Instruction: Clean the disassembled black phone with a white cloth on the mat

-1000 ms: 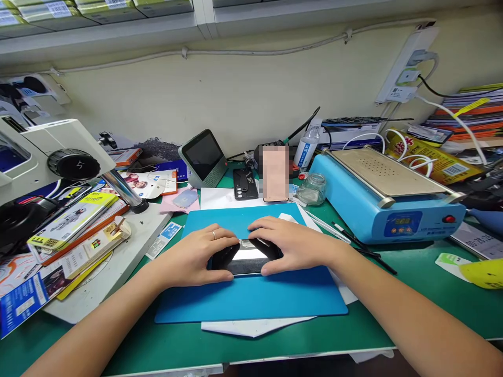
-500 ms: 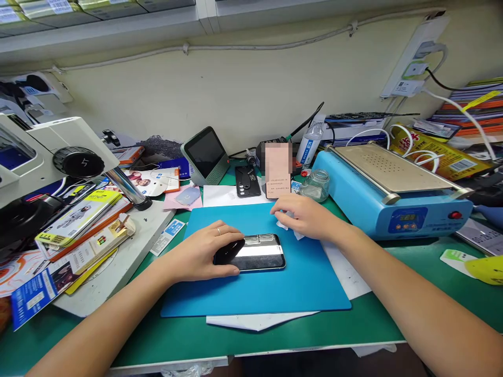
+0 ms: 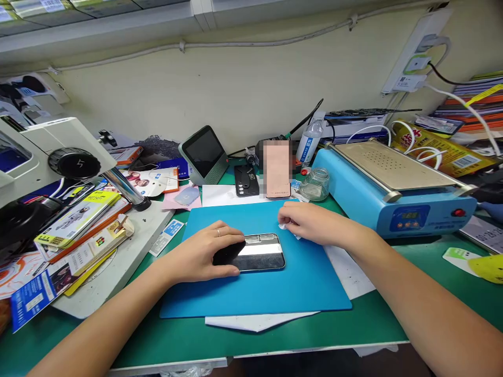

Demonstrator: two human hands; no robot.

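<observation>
A smartphone (image 3: 262,255) with a dark glossy face lies flat on the blue mat (image 3: 255,296), reflecting a bright band. My left hand (image 3: 210,250), a ring on one finger, grips the phone's left end, thumb along the near edge and fingers over the far edge. Past the phone's upper right corner, my right hand (image 3: 308,222) is closed in a pinch on a small crumpled white tissue (image 3: 282,226). More of the white material shows under that hand; its lower fingers are partly hidden.
At the right stands a blue heating-plate machine (image 3: 393,191), beside a glass jar (image 3: 315,184). A propped phone (image 3: 277,170), a black phone back (image 3: 247,180) and a smart display (image 3: 205,154) stand behind the mat. A microscope stand (image 3: 129,188) with boxes occupies the left.
My right hand has moved slightly right and nearer to me, its fingers now closed more tightly on the tissue. My left hand and the phone have stayed put.
</observation>
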